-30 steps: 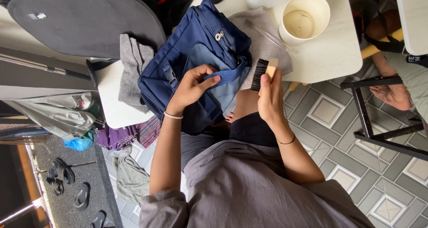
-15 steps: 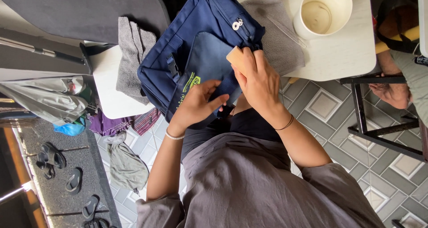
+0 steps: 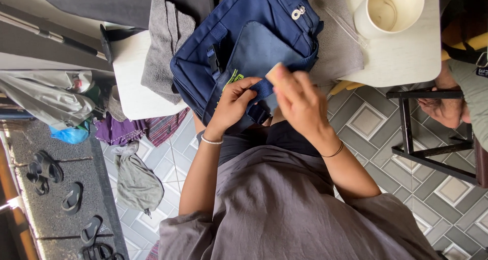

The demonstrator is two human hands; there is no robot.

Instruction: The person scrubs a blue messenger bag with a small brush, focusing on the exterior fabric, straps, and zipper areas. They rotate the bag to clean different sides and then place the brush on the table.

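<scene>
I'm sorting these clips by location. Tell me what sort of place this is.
Probably a home porch or patio used for washing. The patterned tile floor, sandals by the edge and cloths dropped on the ground suggest it.

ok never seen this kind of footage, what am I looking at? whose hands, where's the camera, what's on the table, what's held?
One camera, worn on a person's head, looking down at their own bare hands. The left hand grips a strap on a navy bag lying on a white table. The right hand holds a pale wooden-backed brush against the bag; its bristles are hidden. Also on the table: a grey towel and a cream bucket. Someone else's hand rests at the right edge.
</scene>
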